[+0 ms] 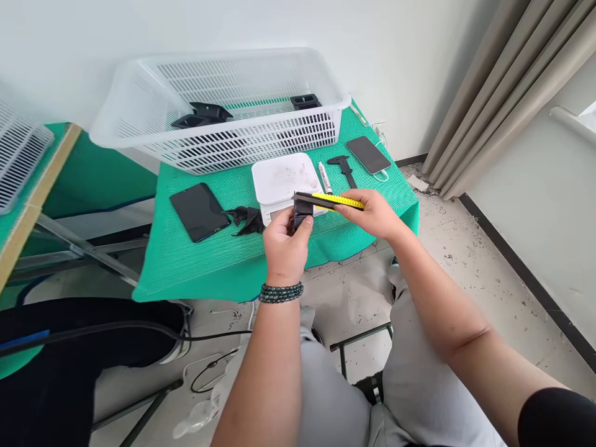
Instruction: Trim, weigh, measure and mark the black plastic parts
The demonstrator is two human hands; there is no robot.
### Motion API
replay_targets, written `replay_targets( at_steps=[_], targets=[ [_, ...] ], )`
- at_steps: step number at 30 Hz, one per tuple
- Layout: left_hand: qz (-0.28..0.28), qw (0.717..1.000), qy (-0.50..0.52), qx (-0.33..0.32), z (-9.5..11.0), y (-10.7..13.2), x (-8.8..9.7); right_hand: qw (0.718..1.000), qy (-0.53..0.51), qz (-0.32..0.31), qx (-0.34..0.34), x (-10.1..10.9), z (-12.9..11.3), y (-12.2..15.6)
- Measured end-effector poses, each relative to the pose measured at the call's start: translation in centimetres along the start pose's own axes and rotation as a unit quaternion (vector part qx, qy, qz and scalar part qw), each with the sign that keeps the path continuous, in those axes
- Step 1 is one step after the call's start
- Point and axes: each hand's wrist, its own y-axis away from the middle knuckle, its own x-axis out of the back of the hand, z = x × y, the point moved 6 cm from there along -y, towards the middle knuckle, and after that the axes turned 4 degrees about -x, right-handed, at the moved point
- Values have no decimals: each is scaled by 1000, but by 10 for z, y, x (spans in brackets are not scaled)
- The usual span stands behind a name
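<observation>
My left hand [285,243] is closed round a small black plastic part [302,217], held up in front of the table edge. My right hand [375,212] grips a yellow and black utility knife [331,200], whose front end lies against the top of the black part. Both hands hover over the near edge of a small table with a green cloth [205,261]. A white scale [285,180] sits just behind the hands. A dark bead bracelet is on my left wrist.
A white slatted basket [223,105] with two or three black parts stands tilted at the back. On the cloth lie a black phone [199,211], black scraps [246,220], a white marker [325,177], a black caliper [345,169] and a second phone [368,154]. Curtain at right, littered floor below.
</observation>
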Motion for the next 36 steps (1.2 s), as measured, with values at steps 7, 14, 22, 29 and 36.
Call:
replay_targets(
  at_steps=[7,14,22,29,36],
  targets=[
    [-13,1000,-7,-13,0,0,-1,999,-6,-25,-22,0,3,-1],
    [-8,1000,14,-17,1,-1,1,999,-20,6,-31,2,7,-3],
    [-5,999,-6,-38,-1,-3,3,990,-6,73,-121,6,35,-10],
    [-3,993,-60,-106,9,-5,3,964,103,143,-201,6,59,-20],
    [-13,986,-95,-137,22,-3,-1,949,216,113,-202,-3,54,-28]
  ],
)
